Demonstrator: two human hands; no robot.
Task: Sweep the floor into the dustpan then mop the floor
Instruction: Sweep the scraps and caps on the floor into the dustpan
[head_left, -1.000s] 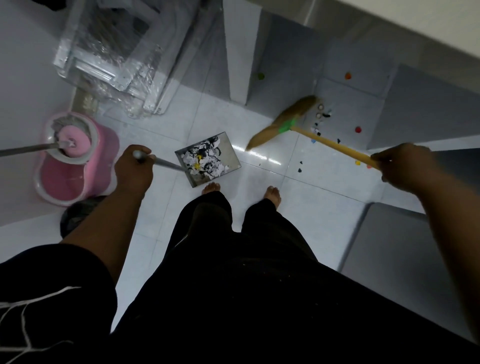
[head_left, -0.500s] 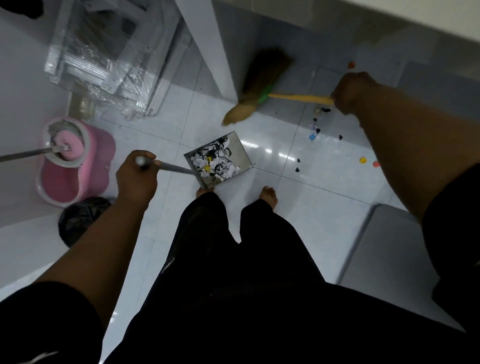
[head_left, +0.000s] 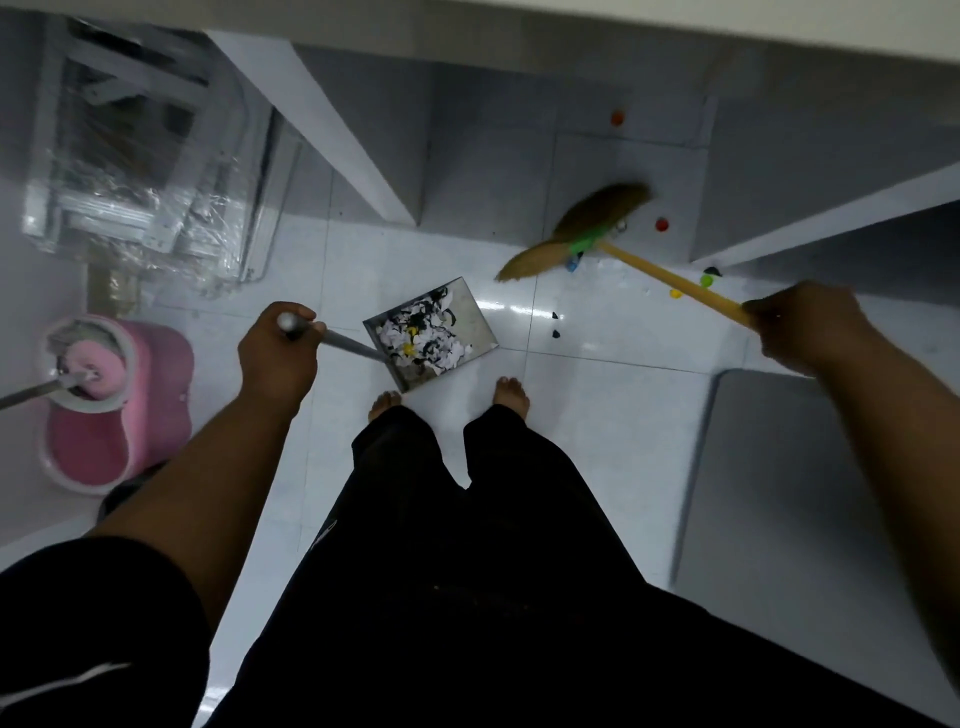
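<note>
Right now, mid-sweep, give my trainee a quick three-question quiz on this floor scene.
1. True or false: the dustpan already holds scraps.
2. The right grip holds: A) mop handle B) broom handle C) dustpan handle.
3. Fill in: the mop head sits in a ____ bucket.
Key: 1 true; 2 B; 3 pink.

The white tiled floor (head_left: 597, 415) is carrying the dustpan (head_left: 480, 322) and a pink mop bucket (head_left: 114, 452). Small coloured scraps (head_left: 675, 293) are lying near the broom (head_left: 597, 208), and a grey mat (head_left: 779, 493) is lying at the right.
</note>
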